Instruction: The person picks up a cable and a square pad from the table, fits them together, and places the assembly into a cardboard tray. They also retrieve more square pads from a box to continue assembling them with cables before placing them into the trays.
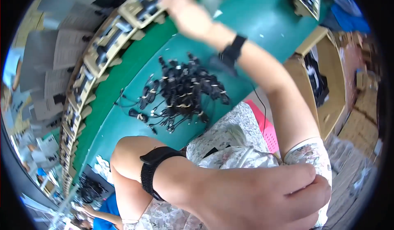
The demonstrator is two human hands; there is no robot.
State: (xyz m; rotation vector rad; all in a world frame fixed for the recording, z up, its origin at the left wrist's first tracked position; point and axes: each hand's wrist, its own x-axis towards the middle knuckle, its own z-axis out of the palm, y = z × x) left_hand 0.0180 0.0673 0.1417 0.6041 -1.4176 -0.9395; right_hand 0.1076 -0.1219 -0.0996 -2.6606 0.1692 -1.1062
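Right hand [186, 14] blurred at tray [140, 24], near black part [147, 7] in it; left hand [262, 193] in foreground; can't tell either grip. I'd slow there to avoid snags; cables [182, 80] on table [262, 21]

A green table [262, 19] bears black cables [182, 84], seemingly bundled.

Head view: taken from head height, facing steeply down over the floral clothing [232, 125] to the green table [266, 21] at close range. Wide fisheye field; straight edges bow toward the dark rim. Left hand [262, 195] nearest the lens; row of beige trays [90, 64] curving along far left.
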